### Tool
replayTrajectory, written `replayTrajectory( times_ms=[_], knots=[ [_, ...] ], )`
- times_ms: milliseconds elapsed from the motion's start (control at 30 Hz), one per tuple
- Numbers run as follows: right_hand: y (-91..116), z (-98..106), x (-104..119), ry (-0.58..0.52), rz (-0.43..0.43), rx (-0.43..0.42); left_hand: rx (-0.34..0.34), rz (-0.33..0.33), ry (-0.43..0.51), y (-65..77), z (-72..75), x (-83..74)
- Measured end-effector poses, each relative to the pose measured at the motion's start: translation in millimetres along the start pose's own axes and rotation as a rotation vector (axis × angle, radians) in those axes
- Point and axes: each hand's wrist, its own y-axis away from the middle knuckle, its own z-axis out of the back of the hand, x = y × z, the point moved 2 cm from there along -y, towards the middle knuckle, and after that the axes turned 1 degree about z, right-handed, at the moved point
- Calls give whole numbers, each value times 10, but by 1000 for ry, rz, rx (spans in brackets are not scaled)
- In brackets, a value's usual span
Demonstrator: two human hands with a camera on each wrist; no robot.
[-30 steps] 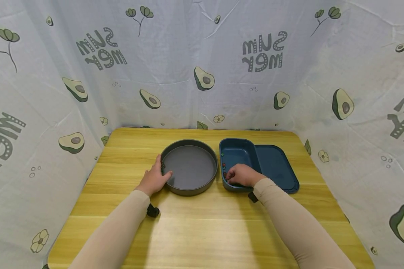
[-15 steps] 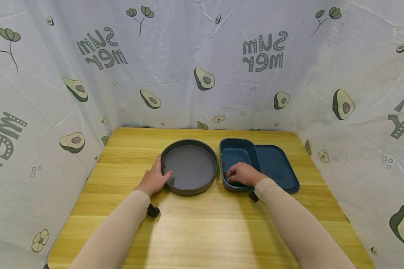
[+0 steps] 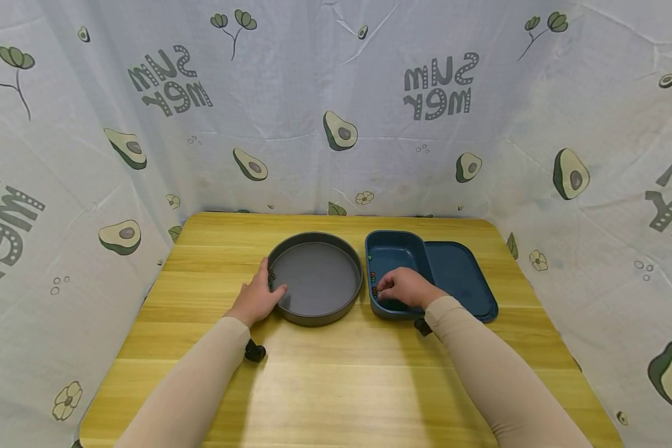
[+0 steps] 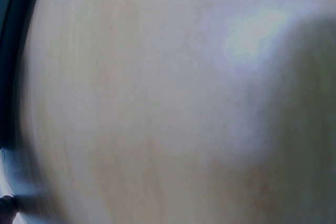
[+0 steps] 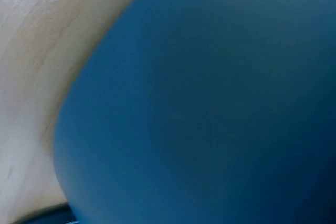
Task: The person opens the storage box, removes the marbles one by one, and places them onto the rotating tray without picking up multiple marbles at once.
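At the blue box (image 3: pixel 399 256), right hand (image 3: pixel 407 287) shifted slightly, grip unclear; left hand (image 3: pixel 257 299) spread

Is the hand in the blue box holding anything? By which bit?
Can't tell: the right hand is inside the blue box, beside tiny coloured pieces too small to show any hold.

The round grey pan (image 3: pixel 313 274) stands on the yellow wood-grained desk (image 3: pixel 325 386). Small dark beads (image 3: pixel 270 277) lie in the pan against its left inner wall, and the left hand (image 3: pixel 256 300) is at its left rim. Just right of the pan is a deep blue rectangular box (image 3: pixel 394 250). Small red and green beads (image 3: pixel 373 275) lie in it along the pan-side wall; the right hand (image 3: pixel 406 288) is in its near part. Farther right of the pan, beside the box, lies the flat blue lid (image 3: pixel 459 277). Behind the pan hangs a white printed cloth (image 3: pixel 302 193).
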Motion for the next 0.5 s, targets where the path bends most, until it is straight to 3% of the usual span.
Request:
replayTrajectory(
  times_ms=[500],
  knots=[
    [7,54,40,-36,2,-58,4,0,15,-30,-17,29]
  ],
)
